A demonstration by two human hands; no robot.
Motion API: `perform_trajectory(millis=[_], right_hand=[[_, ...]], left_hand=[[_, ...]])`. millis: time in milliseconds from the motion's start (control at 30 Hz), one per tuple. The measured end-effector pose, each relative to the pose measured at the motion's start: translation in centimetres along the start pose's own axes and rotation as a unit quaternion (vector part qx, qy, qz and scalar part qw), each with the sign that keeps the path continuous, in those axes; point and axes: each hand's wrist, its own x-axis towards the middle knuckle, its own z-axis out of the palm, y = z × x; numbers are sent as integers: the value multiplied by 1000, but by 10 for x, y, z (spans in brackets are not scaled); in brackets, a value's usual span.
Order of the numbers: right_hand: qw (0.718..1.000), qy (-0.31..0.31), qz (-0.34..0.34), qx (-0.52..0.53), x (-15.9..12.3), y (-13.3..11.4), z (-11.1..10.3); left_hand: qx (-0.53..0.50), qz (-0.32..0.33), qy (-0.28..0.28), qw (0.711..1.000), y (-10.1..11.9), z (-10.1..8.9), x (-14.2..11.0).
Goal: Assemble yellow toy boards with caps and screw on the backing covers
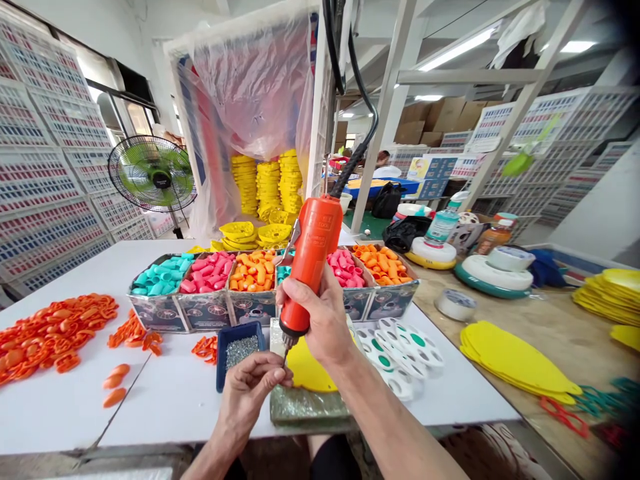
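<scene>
Right fingers (303, 295) wrapped round a red screwdriver (314, 248) lettered "TOOL", left fingers (264, 360) pinched about its bit (285, 356)

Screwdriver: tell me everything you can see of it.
The screwdriver has a red, plastic-looking body with faint lettering, a silvery side lever, a metal chuck and a thin bit. A black cable leaves its top. It leans, bit down, above the table, gripped by the right hand. The left hand is at the bit's tip; contact there is unclear.

A white table (173, 400) carries orange parts (55, 330) and bins (203, 313).
</scene>
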Motion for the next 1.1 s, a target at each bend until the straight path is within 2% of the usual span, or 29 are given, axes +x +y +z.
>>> perform_trajectory(millis=[167,300,400,533,633,733,800,933,1100], right_hand=[[999,11,25,21,0,-7,2],[999,20,35,28,-2,-15,3],[999,13,26,17,-5,-19,4],[1000,0,-7,-31,-6,-18,3],[995,14,-47,-83,0,-11,-3],[986,41,-88,-137,13,0,-13],[980,51,-103,-165,22,10,-20],[969,71,-104,-211,35,27,-28],[967,79,-90,-226,36,40,-31]], left_hand=[[17,32,-23,999,2,2,-7],[63,80,-12,995,1,4,-13],[92,103,-6,990,-3,4,-16],[103,109,-28,988,-7,-1,-10],[172,106,-23,979,-8,-7,7],[309,82,-7,947,-15,-12,29],[357,79,-14,931,-25,-12,41],[357,79,-24,931,-44,-6,52],[377,75,8,923,-47,0,51]])
